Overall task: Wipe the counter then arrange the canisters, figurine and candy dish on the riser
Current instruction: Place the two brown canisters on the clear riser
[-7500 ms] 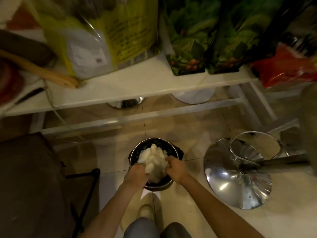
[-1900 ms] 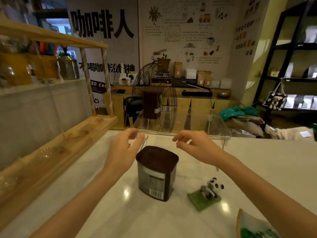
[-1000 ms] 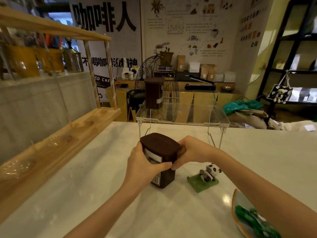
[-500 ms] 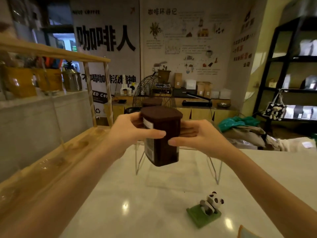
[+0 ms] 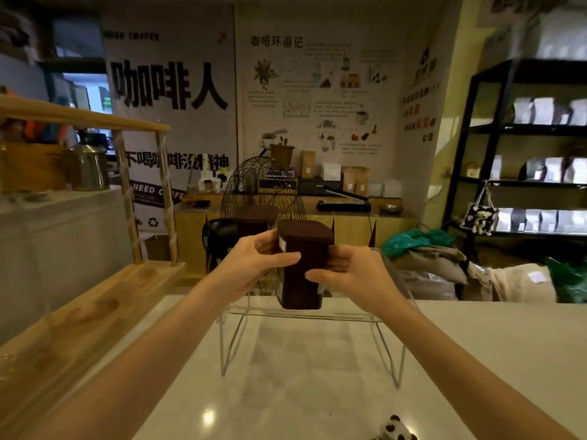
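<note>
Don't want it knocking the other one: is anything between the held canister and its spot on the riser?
Nothing visible blocks it. The canister, in the left hand and right hand, is at the riser; the second canister stands behind-left.

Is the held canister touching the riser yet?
Cannot tell. In the head view the canister, held by the left hand and right hand, has its base level with the clear riser top; no gap or contact shows plainly.

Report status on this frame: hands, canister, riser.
Left hand and right hand clamp the brown canister, at the clear riser top. Second canister already up, behind-left. Panda figurine waits on counter.
</note>
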The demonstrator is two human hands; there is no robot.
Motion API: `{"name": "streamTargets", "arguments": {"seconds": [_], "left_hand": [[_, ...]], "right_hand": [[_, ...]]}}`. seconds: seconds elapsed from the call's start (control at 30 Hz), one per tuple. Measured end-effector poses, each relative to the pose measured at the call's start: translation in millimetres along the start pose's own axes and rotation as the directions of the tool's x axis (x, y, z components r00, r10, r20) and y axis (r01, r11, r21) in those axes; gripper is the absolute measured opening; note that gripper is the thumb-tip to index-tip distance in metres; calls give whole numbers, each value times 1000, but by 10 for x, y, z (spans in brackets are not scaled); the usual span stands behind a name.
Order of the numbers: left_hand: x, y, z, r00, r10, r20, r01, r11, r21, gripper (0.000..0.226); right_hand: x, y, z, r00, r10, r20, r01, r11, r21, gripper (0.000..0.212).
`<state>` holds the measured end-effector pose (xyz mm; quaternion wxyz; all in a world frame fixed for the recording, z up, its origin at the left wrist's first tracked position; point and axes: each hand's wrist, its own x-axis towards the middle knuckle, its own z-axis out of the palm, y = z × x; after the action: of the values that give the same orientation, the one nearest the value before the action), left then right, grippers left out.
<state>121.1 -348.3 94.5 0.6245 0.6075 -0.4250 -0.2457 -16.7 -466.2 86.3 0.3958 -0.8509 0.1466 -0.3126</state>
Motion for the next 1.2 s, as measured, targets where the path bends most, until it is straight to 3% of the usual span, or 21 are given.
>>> {"name": "streamTargets", "arguments": {"seconds": [0.23, 0.43, 0.6, 0.97, 1.2], "left_hand": [[173, -133, -68, 1000, 21, 21, -23, 997, 80, 52], [158, -137, -51, 976, 153, -155, -106, 955, 278, 48], [180, -128, 6, 882, 301, -363, -74, 848, 524, 44], [344, -159, 197, 806, 348, -479, -40, 838, 543, 39], [428, -218, 239, 770, 368, -522, -22, 832, 555, 35]], "right_hand": [[144, 161, 117, 998, -21, -64, 19, 999, -32, 44], [217, 214, 196, 993, -36, -116, 32, 999, -33, 46], [346, 175, 247, 986, -6, -166, -13, 993, -114, 40], [461, 224, 312, 962, 4, -272, -79, 961, -266, 26], [477, 277, 347, 981, 6, -194, -61, 958, -279, 21]]}}
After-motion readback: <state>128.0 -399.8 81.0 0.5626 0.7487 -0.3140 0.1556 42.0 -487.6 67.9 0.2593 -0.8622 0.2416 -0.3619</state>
